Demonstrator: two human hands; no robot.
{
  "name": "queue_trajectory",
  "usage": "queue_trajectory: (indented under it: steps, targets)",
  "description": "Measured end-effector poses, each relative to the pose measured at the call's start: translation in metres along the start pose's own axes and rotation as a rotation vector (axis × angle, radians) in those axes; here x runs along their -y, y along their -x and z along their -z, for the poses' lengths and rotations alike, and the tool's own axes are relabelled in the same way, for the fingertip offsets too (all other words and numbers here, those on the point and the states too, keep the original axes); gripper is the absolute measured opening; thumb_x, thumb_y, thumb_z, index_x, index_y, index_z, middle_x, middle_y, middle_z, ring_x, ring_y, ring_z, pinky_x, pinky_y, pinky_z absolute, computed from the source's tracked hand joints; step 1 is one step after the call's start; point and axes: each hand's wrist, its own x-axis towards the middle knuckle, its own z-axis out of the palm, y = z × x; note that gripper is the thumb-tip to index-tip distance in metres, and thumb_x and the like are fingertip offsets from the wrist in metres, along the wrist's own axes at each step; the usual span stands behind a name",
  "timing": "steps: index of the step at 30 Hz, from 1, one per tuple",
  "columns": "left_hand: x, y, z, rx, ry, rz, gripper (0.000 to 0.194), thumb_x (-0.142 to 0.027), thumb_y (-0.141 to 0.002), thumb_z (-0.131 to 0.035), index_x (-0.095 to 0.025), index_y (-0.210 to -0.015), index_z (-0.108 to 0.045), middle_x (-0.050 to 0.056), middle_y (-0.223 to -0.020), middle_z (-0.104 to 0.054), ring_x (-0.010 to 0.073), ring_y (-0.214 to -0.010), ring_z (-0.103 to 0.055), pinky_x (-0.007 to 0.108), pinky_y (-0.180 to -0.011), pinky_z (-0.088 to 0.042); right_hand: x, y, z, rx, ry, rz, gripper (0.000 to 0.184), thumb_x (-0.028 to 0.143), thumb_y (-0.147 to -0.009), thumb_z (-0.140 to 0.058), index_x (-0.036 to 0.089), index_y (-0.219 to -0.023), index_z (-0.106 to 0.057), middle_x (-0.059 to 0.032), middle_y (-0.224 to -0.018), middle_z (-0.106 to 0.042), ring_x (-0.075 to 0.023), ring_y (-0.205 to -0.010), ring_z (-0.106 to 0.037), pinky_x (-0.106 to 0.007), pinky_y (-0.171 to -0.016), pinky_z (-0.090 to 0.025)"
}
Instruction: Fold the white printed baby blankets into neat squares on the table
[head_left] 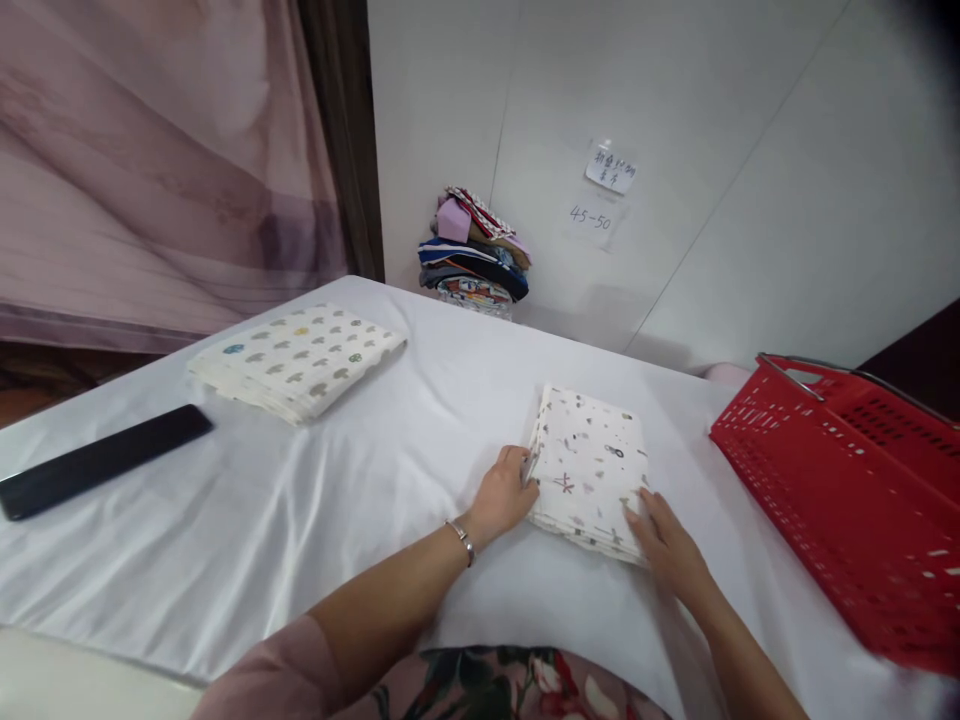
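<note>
A folded white cloth (592,460) with small scattered prints lies on the white-covered table in front of me, several layers thick. My left hand (506,492) is closed on its left edge, fingertips partly hidden at the fold. At its lower right corner, my right hand (669,545) grips the edge, with a finger and thumb over the top and the other fingers out of sight. Farther left rests a second folded cloth (307,355), white with grey cloud-like shapes and a few coloured ones; neither hand touches it.
A red plastic basket (847,480) with a metal handle stands at the right. On the left lies a long black flat object (105,460). Beyond the table's far edge is a pile of folded fabrics (476,250). A pink curtain (165,160) hangs at the left.
</note>
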Motion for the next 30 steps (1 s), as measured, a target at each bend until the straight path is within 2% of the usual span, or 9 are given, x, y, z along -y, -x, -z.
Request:
queue_trajectory:
  steps: [5,10,13,16,19,21,23,26,30]
  targets:
    - [-0.001,-0.002,0.001,0.021,0.004,0.026,0.038,-0.012,-0.074,-0.049,-0.02,-0.111,-0.047,0.006,-0.109,-0.052,0.016,-0.086,-0.056,0.029,-0.082,-0.044,0.004,-0.004,0.004,-0.018,-0.298,-0.184,0.074,0.053,-0.069,-0.059,0.019,-0.134,-0.047,-0.0084,-0.135,-0.051,-0.0282,-0.12,-0.05,-0.042,-0.103,-0.037]
    - [-0.006,0.002,-0.004,0.039,0.046,0.035,0.038,-0.011,-0.074,-0.047,-0.021,-0.111,-0.048,0.005,-0.107,-0.052,0.016,-0.091,-0.055,0.029,-0.085,-0.044,0.004,-0.021,0.011,0.011,-0.434,-0.226,0.073,0.046,-0.061,-0.064,0.015,-0.127,-0.055,-0.0089,-0.12,-0.062,-0.0266,-0.105,-0.058,-0.038,-0.093,-0.045]
    - [-0.013,0.011,-0.01,0.091,0.074,0.065,0.038,-0.015,-0.075,-0.05,-0.019,-0.113,-0.049,0.007,-0.107,-0.052,0.0172,-0.091,-0.055,0.03,-0.084,-0.044,-0.009,-0.039,0.018,0.035,-0.435,-0.188,0.068,0.043,-0.06,-0.064,0.013,-0.121,-0.06,-0.0072,-0.103,-0.069,-0.0245,-0.088,-0.062,-0.037,-0.083,-0.049]
    - [-0.023,0.026,-0.018,0.209,0.109,0.038,0.041,-0.02,-0.073,-0.054,-0.02,-0.113,-0.051,0.007,-0.108,-0.051,0.0171,-0.086,-0.056,0.029,-0.08,-0.046,-0.024,-0.063,0.025,0.029,-0.359,-0.151,0.064,0.042,-0.059,-0.062,0.012,-0.115,-0.063,-0.0057,-0.089,-0.07,-0.0238,-0.079,-0.062,-0.037,-0.076,-0.05]
    - [-0.03,0.039,-0.024,0.323,0.121,-0.073,0.049,-0.019,-0.067,-0.058,-0.023,-0.116,-0.052,0.006,-0.115,-0.05,0.0156,-0.084,-0.057,0.027,-0.076,-0.047,-0.034,-0.085,0.029,0.011,-0.259,-0.127,0.058,0.038,-0.059,-0.059,0.013,-0.111,-0.065,-0.0061,-0.093,-0.071,-0.0251,-0.083,-0.063,-0.039,-0.082,-0.049]
    - [-0.029,0.039,-0.022,0.343,0.12,-0.107,0.048,-0.019,-0.067,-0.059,-0.024,-0.115,-0.054,0.004,-0.115,-0.052,0.0147,-0.083,-0.057,0.025,-0.075,-0.047,-0.036,-0.095,0.028,0.003,-0.223,-0.115,0.054,0.036,-0.062,-0.058,0.015,-0.111,-0.065,-0.0069,-0.104,-0.069,-0.0263,-0.094,-0.063,-0.04,-0.09,-0.046]
    - [-0.025,0.032,-0.016,0.302,0.104,-0.064,0.037,-0.019,-0.07,-0.056,-0.024,-0.107,-0.059,0.002,-0.106,-0.059,0.0145,-0.08,-0.058,0.026,-0.075,-0.047,-0.035,-0.098,0.026,-0.008,-0.191,-0.113,0.052,0.038,-0.066,-0.055,0.017,-0.113,-0.064,-0.0076,-0.112,-0.067,-0.0271,-0.104,-0.06,-0.04,-0.094,-0.044]
    - [-0.016,0.007,0.0,0.164,0.047,0.062,0.027,-0.019,-0.075,-0.052,-0.022,-0.099,-0.062,0.002,-0.091,-0.063,0.015,-0.076,-0.059,0.027,-0.075,-0.047,-0.031,-0.096,0.024,-0.018,-0.117,-0.133,0.054,0.044,-0.073,-0.051,0.017,-0.118,-0.062,-0.0101,-0.115,-0.065,-0.028,-0.109,-0.058,-0.04,-0.095,-0.044]
    - [-0.005,-0.037,0.021,-0.011,-0.012,0.123,0.028,-0.026,-0.08,-0.051,-0.017,-0.106,-0.059,0.007,-0.102,-0.062,0.0166,-0.082,-0.061,0.029,-0.077,-0.047,-0.031,-0.088,0.025,-0.032,-0.045,-0.199,0.058,0.05,-0.075,-0.053,0.015,-0.121,-0.06,-0.0132,-0.11,-0.067,-0.0283,-0.103,-0.061,-0.04,-0.091,-0.046]
